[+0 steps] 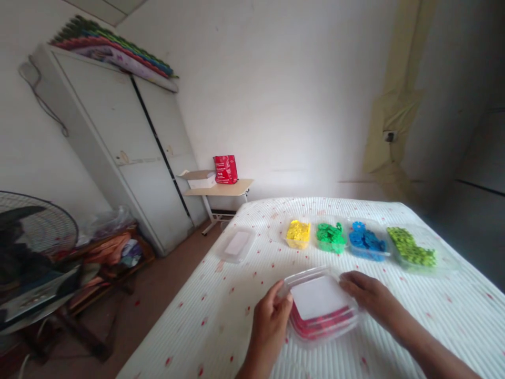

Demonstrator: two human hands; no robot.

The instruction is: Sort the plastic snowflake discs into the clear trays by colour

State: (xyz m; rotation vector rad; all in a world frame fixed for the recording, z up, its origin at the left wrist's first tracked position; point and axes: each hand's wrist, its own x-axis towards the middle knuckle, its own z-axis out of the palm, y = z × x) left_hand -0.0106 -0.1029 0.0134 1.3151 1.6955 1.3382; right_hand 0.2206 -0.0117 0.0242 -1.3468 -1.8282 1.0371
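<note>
- Head view: gripping a clear box (320,297) between both hands, low over the near part of the cloth (213,321); cannot tell whether resting on it.
- Holding the box's left edge with left hand (272,318), fingers closed, thumb at the rim.
- Holding its far right corner with right hand (369,295), fingers bent around the edge, partly blurred.
- Showing a white label on top, red contents (307,327) below.
- Facing a row of clear tubs beyond, from left to right: yellow pieces (299,231), green pieces (330,237), blue pieces (366,239), lime pieces (410,248).
- Seeing a clear lid (238,245) flat at left, well apart from the box.
</note>
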